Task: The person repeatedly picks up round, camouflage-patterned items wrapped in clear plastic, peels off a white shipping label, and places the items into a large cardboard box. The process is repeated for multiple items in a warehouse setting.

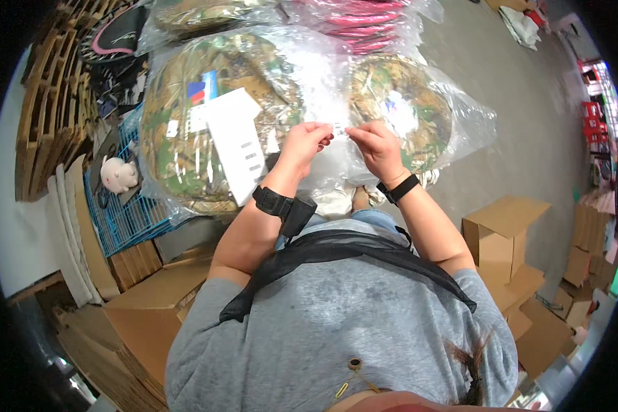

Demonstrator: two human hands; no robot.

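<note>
My left hand (303, 143) and my right hand (376, 144) meet in front of me and pinch a small white sticker (339, 128) between their fingertips. Just beyond the fingers lie two clear plastic bags of camouflage goods: a large one (216, 110) on the left with a white paper sheet (239, 145) on it, and a smaller one (408, 110) on the right. Each of my wrists carries a black band.
A bag of pink and black items (364, 24) lies farther back. A blue wire basket (120, 213) with a pink soft toy (119, 174) stands at left beside wooden pallets (44, 117). Cardboard boxes (505, 237) sit on the grey floor at right, more flattened cardboard (141, 323) at lower left.
</note>
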